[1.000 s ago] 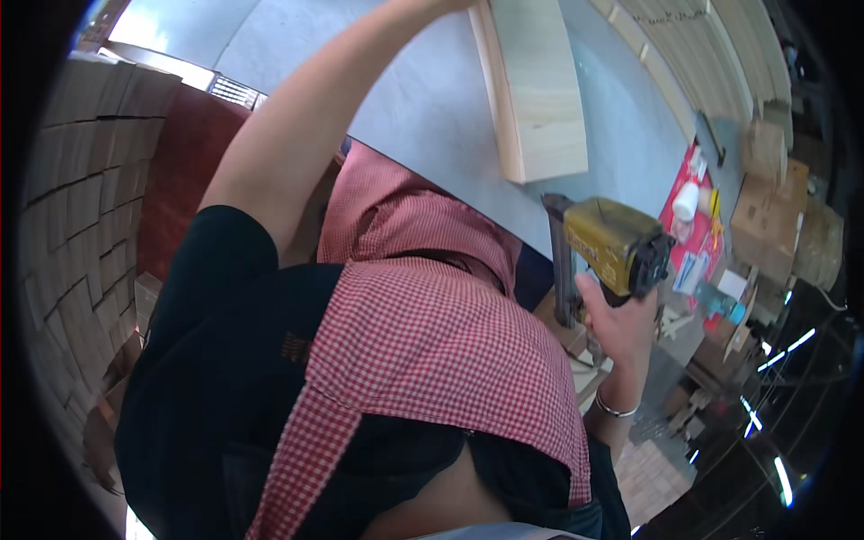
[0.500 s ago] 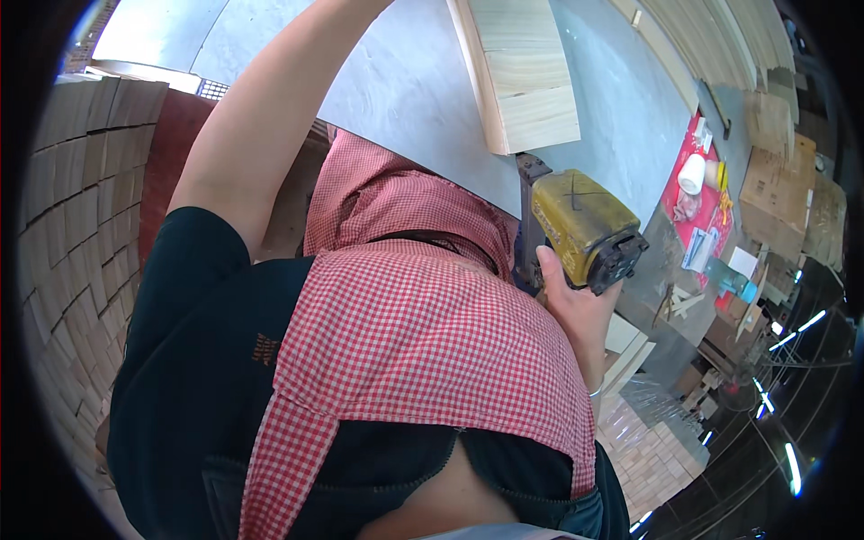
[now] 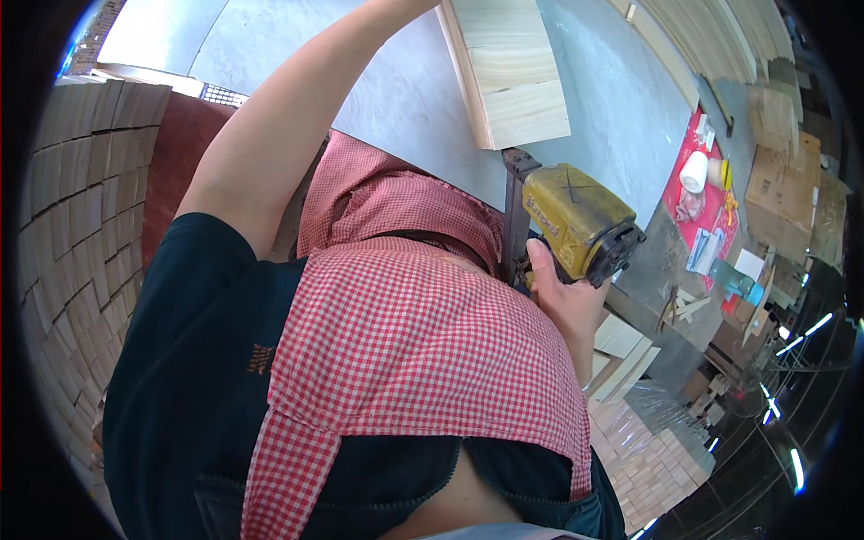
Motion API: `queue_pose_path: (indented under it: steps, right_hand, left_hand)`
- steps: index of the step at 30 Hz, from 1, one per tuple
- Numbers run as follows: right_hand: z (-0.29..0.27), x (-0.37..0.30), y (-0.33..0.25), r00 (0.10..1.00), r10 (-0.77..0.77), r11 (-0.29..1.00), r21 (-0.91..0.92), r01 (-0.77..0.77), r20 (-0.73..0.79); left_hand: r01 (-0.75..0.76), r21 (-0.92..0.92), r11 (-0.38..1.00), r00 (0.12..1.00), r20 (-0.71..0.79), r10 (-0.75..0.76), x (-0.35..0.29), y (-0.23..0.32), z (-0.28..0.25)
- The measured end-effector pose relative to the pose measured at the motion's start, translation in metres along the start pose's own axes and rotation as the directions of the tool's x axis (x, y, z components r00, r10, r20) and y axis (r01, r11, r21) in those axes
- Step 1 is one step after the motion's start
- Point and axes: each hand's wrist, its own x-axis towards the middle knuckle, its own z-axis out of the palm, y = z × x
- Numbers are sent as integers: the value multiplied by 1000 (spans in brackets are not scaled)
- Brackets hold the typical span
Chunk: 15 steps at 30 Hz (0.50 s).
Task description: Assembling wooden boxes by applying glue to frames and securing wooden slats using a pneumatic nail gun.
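R grip (image 3: pixel 567 301) holds ylw nailer (image 3: pixel 574 214), nose (image 3: pixel 518 161) nr wd piece (image 3: pixel 517 85).

Left of the smooth grey counter (image 3: pixel 621 99) rise tightly stacked pale wooden blocks (image 3: pixel 85 211), with a flat dark red surface (image 3: pixel 187 157) between stack and counter. Right of the counter stand brown cardboard boxes (image 3: pixel 781 196); farther from it on that side, slim white tube lights (image 3: pixel 797 470) glow against a dark roof space (image 3: pixel 754 450).
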Motion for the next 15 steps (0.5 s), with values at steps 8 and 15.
queue_pose_path:
  steps: [8, 15]
  right_hand:
    - [-46, 27, -32, 991, -15, 981, -191, 41, 133]
    - [-49, 48, -57, 987, -29, 954, -289, 74, 159]
  left_hand:
    - [-29, 98, 995, 990, 137, 15, -13, 10, 12]
    - [-75, 166, 983, 965, 261, 29, -18, 25, 18]
